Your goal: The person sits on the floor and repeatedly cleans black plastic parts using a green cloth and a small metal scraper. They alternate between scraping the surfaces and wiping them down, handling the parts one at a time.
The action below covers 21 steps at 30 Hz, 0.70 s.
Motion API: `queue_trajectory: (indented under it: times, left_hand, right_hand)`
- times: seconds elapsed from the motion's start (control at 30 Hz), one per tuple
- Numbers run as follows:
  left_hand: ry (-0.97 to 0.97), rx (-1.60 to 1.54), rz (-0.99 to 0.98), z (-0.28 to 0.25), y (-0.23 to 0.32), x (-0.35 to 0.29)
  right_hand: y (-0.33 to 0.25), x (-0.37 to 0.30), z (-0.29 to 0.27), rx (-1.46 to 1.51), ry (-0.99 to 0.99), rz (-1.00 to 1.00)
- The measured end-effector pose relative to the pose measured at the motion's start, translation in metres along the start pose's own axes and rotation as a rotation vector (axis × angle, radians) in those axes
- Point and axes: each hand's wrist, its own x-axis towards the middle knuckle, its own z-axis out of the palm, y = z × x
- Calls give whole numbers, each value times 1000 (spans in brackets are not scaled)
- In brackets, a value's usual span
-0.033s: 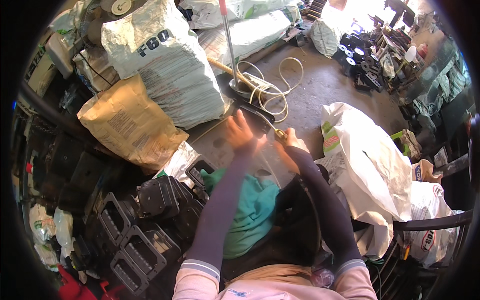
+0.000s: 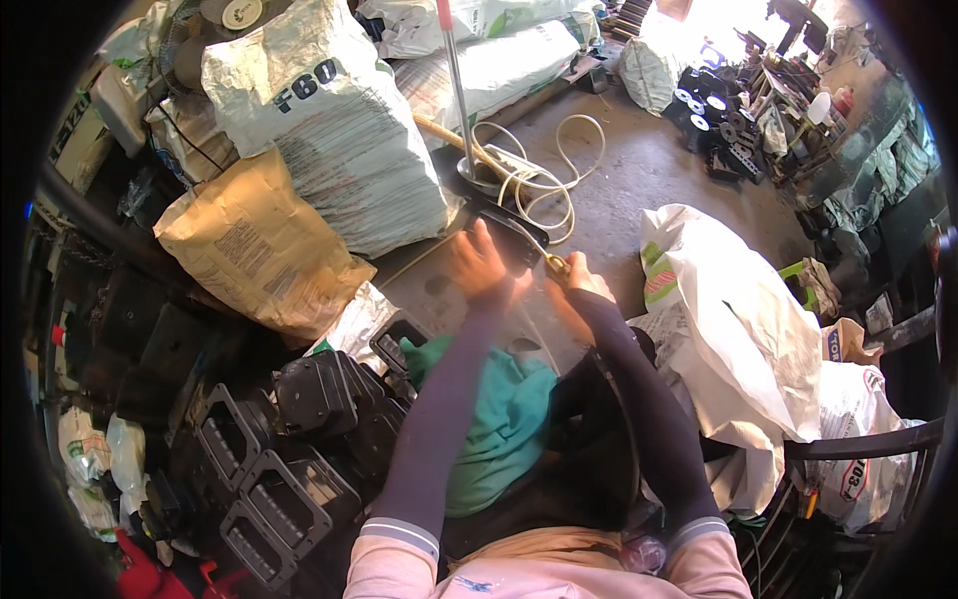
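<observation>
Yellowish small tool [image 2: 556, 264] with a metallic look sits in the right hand [image 2: 579, 285], whose fingers are closed around it near the middle of the scene; a pale line runs from it toward the far side. Just left, the left hand [image 2: 483, 265] has raised fingers and is blurred, beside a flat black part [image 2: 517, 226]; whether it grips that part cannot be told.

On the far side, a thin pale hose [image 2: 519, 178] lies in loops over the grey floor [image 2: 639, 165], near an upright metal pole [image 2: 456, 85]. To the far left stand a large white woven sack [image 2: 334, 140] and a crumpled brown paper sack [image 2: 254, 245]. Black boxy housings [image 2: 311, 391] are piled near left, a teal cloth [image 2: 504, 424] covers the lap, and a tall crumpled white sack [image 2: 743, 329] stands right.
</observation>
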Motion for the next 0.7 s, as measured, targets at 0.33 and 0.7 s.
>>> queue_trajectory:
  times: [0.33, 0.7]
  left_hand:
    - [170, -33, 63, -5, -6, 7]
    - [251, 202, 515, 5, -3, 1]
  right_hand:
    - [6, -9, 4, -33, 33, 22]
    - [-36, -23, -3, -195, -13, 6]
